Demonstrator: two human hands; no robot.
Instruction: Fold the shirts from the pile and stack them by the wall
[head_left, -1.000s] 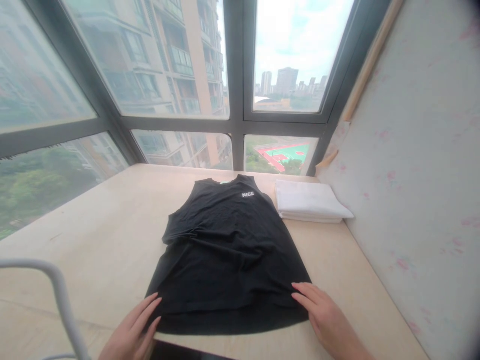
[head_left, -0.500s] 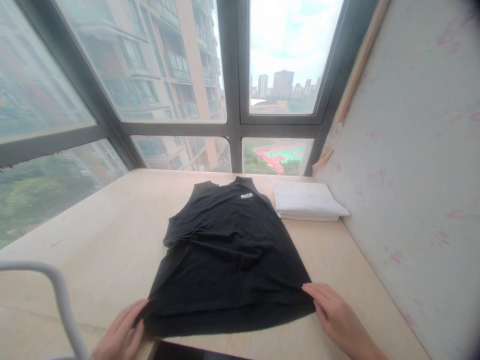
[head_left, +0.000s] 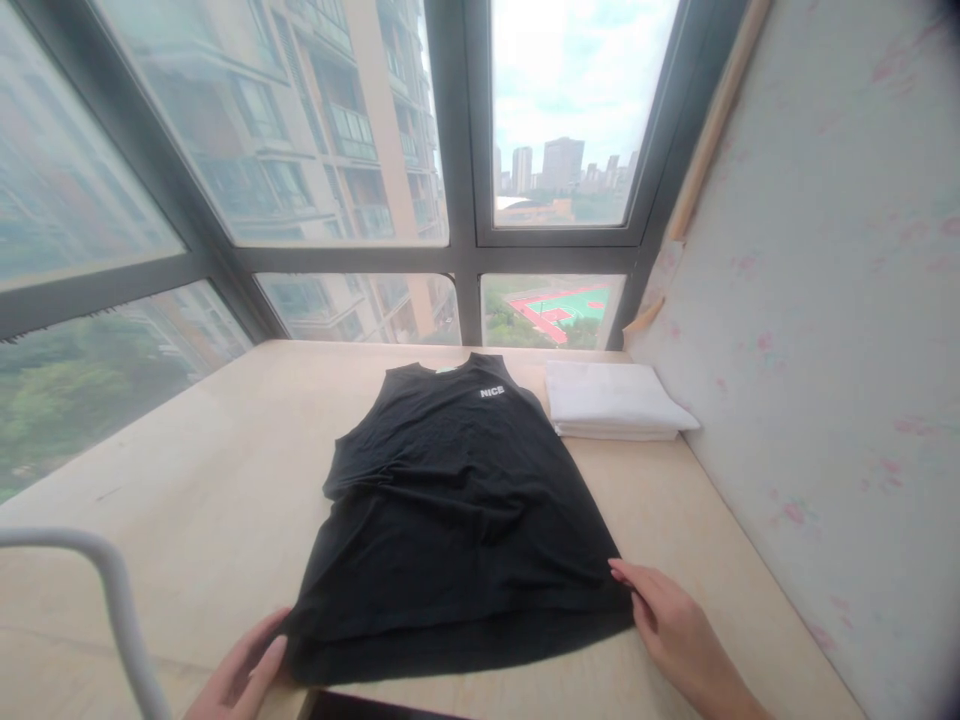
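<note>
A black sleeveless shirt [head_left: 465,520] lies spread face up, its neckline toward the windows and its hem toward me. "NICE" is printed in white on the chest, and creases run across the middle. At the left bottom corner, my left hand [head_left: 244,665] pinches the hem between thumb and fingers. My right hand [head_left: 667,620] grips the right bottom corner, with its fingertips on the cloth edge. Folded white cloth [head_left: 615,400] rests beside the shirt's right shoulder.
Everything lies on a pale wooden surface [head_left: 187,470]. Grey-framed windows [head_left: 465,262] rise behind it, and a flower-patterned wall [head_left: 810,400] borders the right. A curved white tube [head_left: 120,590] stands at the lower left. A dark opening [head_left: 375,707] shows below the hem.
Both hands have moved slightly apart, pulling the hem a little wider and nearer to me. The left fingers sit lower at the corner. The white cloth stays put.
</note>
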